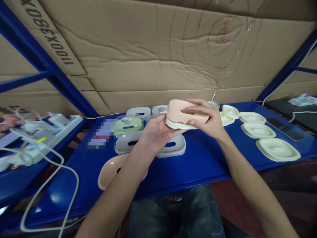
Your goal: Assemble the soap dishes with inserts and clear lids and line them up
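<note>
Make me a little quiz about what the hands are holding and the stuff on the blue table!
1. True or false: both hands hold the peach plastic shell up above the blue table.
2. Which pieces lie in a row at the right side of the table? A) cream trays B) red cups C) black boxes
3. Fill in: the domed piece behind the left hand is pale ____.

Key
1. True: the left hand and the right hand grip it from either side.
2. A: the cream trays.
3. Green: the green domed piece.
</note>
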`<state>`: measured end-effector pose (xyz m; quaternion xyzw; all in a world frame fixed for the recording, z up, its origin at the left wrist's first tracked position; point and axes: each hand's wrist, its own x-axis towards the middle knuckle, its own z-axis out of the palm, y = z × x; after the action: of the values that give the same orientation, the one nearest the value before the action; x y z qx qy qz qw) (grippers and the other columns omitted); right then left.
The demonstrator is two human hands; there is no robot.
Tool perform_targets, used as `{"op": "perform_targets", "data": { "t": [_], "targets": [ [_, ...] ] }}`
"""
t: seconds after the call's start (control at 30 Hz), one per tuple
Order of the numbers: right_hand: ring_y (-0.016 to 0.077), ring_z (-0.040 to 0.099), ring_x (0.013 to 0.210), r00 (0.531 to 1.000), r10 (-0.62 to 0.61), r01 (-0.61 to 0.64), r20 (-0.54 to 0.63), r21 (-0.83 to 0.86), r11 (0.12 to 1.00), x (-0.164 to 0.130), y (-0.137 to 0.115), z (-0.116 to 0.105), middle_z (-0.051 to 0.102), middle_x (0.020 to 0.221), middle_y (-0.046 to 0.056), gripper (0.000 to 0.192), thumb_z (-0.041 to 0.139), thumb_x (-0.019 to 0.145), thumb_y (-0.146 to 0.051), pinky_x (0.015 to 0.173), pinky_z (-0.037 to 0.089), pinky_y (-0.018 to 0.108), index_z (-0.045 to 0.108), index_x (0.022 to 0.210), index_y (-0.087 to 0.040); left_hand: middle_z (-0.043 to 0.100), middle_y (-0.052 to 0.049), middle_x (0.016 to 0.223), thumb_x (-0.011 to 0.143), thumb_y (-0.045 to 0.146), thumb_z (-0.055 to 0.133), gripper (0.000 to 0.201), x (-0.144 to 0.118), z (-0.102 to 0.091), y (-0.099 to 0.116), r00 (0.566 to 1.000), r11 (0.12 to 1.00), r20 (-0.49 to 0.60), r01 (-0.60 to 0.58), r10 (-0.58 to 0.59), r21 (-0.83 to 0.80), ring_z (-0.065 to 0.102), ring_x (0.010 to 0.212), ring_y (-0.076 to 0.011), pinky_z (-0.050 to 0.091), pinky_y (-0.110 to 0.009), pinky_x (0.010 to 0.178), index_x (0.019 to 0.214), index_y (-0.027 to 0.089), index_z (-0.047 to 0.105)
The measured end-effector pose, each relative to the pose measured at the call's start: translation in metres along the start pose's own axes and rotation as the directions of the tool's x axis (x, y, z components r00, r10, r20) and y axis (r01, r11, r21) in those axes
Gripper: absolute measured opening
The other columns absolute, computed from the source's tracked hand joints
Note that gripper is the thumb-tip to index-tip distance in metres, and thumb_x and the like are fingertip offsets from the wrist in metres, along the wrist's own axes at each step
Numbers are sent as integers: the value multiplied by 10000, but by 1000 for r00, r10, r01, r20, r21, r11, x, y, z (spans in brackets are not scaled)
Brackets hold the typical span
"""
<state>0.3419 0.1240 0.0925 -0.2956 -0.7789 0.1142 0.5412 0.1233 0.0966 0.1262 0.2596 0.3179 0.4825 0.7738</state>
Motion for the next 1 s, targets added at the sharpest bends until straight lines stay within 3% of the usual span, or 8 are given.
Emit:
{"op": "perform_targets", "data": {
  "t": [0.17,0.4,0.5,0.6,0.7,0.87,1.0],
  "targets": [
    [346,695,1393,996,-74,75,47,-17,997,1,-5,-5,718,1486,111,518,945,853,-561,1216,562,607,832,1307,-337,740,-196,1487,1083,199,460,522,2,-3,-1,1000,1000,26,-1,0,14,731,1361,-382,576,-615,1183,1584,153,596],
    [345,691,1401,991,-73,77,113,-25,997,2,3,-5,730,1477,120,627,960,830,-570,1227,541,626,787,1387,-340,775,-190,1422,1070,207,465,507,4,-7,-3,999,1000,35,-2,1,31,725,1374,-388,581,-623,1175,1549,165,624],
    [343,682,1415,988,-69,74,139,-30,997,2,4,-5,724,1496,119,659,955,836,-577,1243,516,632,762,1423,-348,776,-203,1407,1097,302,453,467,4,-8,-2,999,999,37,-5,4,32,700,1401,-411,581,-655,1158,1490,159,660],
    [350,672,1427,986,-56,64,159,-40,997,2,1,-4,719,1516,109,688,950,828,-608,1255,494,641,746,1437,-360,758,-213,1433,1094,448,531,454,3,-7,-1,998,998,55,-21,18,53,657,1443,-438,587,-663,1142,1403,165,706],
    [360,647,1460,986,-53,57,160,-24,998,2,-2,-3,702,1549,109,738,935,820,-660,1269,483,627,726,1459,-354,756,-200,1444,1035,381,683,381,0,-5,-1,996,991,62,-65,58,114,660,1438,-425,591,-643,1152,1346,167,733],
    [332,670,1436,998,59,-56,-28,98,994,2,10,0,706,1532,119,642,689,995,-752,1212,553,549,693,1465,-315,802,-207,1356,958,154,688,459,-3,-4,1,991,982,13,-136,135,133,712,1380,-387,569,-594,1209,1413,96,717],
    [278,774,1220,947,247,-217,-205,158,963,2,30,4,783,1373,99,553,652,1016,-759,1029,659,473,734,1306,-296,800,-184,1385,961,102,622,605,-4,-6,11,955,957,-64,-285,288,47,715,1395,-358,575,-560,1217,1566,112,622]
  ]
}}
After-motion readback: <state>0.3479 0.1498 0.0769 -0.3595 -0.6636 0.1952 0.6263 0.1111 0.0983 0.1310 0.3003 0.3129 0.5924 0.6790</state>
